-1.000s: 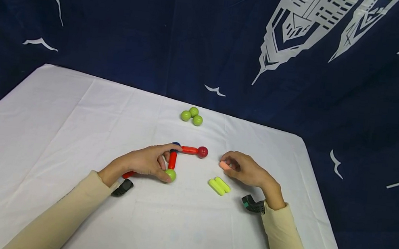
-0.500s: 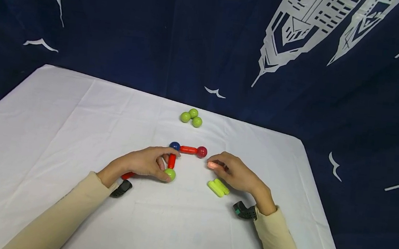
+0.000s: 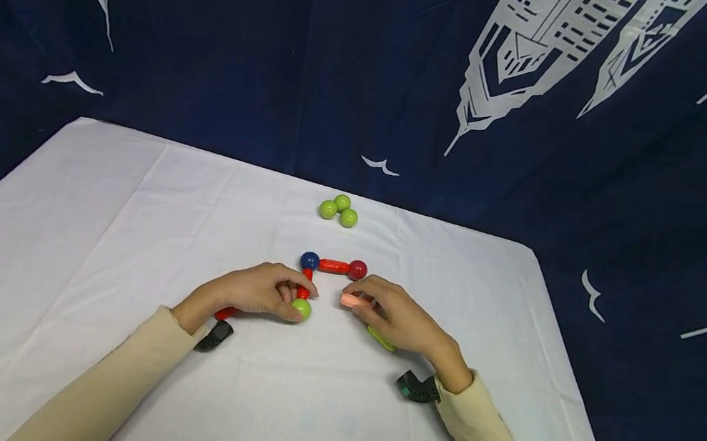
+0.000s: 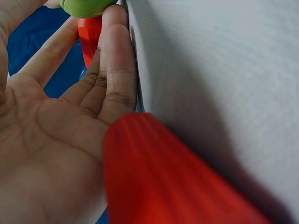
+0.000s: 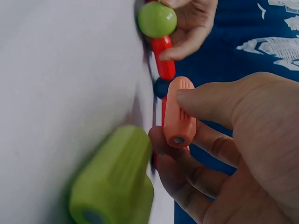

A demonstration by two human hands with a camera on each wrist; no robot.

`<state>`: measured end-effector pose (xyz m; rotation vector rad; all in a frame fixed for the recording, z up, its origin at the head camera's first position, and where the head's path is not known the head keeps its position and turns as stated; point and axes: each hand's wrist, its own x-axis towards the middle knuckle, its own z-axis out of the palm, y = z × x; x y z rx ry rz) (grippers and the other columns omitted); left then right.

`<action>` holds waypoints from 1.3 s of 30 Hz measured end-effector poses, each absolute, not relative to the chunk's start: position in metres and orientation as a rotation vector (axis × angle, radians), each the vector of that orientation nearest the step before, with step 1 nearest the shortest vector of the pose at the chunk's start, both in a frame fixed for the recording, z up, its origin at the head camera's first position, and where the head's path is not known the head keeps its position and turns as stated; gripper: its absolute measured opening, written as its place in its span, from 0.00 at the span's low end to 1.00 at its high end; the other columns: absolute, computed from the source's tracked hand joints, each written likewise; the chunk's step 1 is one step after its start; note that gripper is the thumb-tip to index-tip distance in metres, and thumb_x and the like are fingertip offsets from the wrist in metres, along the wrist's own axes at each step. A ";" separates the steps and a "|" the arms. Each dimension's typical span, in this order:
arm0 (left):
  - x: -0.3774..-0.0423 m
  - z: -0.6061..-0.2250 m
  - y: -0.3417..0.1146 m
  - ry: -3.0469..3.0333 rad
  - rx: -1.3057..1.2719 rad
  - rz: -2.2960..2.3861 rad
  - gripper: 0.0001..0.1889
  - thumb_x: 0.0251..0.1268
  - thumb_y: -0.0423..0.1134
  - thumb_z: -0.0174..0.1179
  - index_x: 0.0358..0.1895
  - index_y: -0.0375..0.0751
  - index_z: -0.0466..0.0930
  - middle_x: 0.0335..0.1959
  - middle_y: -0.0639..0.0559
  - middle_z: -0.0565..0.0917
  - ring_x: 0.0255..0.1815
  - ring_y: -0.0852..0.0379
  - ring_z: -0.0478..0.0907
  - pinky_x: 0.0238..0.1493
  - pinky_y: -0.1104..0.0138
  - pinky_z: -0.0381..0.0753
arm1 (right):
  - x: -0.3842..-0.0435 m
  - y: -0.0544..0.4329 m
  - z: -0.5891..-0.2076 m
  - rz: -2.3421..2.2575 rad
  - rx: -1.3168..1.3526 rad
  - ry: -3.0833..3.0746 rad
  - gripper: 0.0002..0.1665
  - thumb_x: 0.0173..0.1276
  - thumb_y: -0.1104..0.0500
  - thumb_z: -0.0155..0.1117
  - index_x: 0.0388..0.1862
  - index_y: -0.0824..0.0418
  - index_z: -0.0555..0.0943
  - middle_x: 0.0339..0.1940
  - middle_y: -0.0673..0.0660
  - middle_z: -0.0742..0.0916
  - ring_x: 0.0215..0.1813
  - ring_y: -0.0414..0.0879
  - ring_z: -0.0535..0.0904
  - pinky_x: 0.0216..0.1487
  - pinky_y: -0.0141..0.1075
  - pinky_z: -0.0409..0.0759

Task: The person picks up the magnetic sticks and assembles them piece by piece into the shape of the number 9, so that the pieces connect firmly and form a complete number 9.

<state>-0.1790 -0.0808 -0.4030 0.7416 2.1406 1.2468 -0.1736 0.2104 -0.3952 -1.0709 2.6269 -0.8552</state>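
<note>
My left hand (image 3: 262,290) holds a green ball (image 3: 302,308), thumb on its near side and index finger over the red rod (image 3: 307,275) joined to it. That rod leads to a blue ball (image 3: 309,261), from which a second red rod (image 3: 333,266) runs right to a red ball (image 3: 357,270). Between thumb and fingers my right hand (image 3: 398,316) pinches an orange magnetic rod (image 5: 180,112), a metal disc showing at its end. It is off to the right of the green ball, not touching it.
Beneath my right hand lie yellow-green rods (image 5: 112,172), partly hidden in the head view. Another red rod (image 4: 159,172) lies by my left wrist. Three green balls (image 3: 342,203) cluster near the far edge of the white-covered table (image 3: 188,189); a dark blue curtain (image 3: 235,57) hangs behind.
My right hand has carried the orange rod left toward the green ball, now covering part of the yellow-green rods. My left index finger has slid nearer, off the blue ball; the thumb stays put.
</note>
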 end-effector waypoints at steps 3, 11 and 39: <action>-0.179 -0.403 -0.081 2.145 0.747 1.240 0.23 0.60 0.38 0.71 0.58 0.39 0.80 0.32 0.52 0.78 0.35 0.58 0.76 0.42 0.65 0.75 | -0.171 0.206 -0.398 -0.889 -1.099 2.609 0.13 0.73 0.56 0.64 0.55 0.50 0.81 0.47 0.42 0.84 0.45 0.36 0.78 0.49 0.34 0.80; -0.178 -0.405 -0.081 2.169 0.772 1.225 0.22 0.60 0.39 0.71 0.58 0.40 0.80 0.34 0.52 0.79 0.37 0.57 0.76 0.43 0.65 0.76 | -0.163 0.195 -0.402 -0.868 -1.122 2.599 0.14 0.73 0.54 0.65 0.56 0.50 0.82 0.48 0.42 0.85 0.42 0.35 0.78 0.47 0.34 0.80; -0.174 -0.405 -0.079 2.232 0.859 1.110 0.16 0.62 0.39 0.70 0.53 0.46 0.84 0.38 0.52 0.76 0.38 0.58 0.72 0.40 0.68 0.72 | -0.156 0.184 -0.404 -0.905 -1.189 2.584 0.12 0.74 0.56 0.63 0.55 0.51 0.82 0.48 0.42 0.85 0.46 0.35 0.79 0.52 0.35 0.81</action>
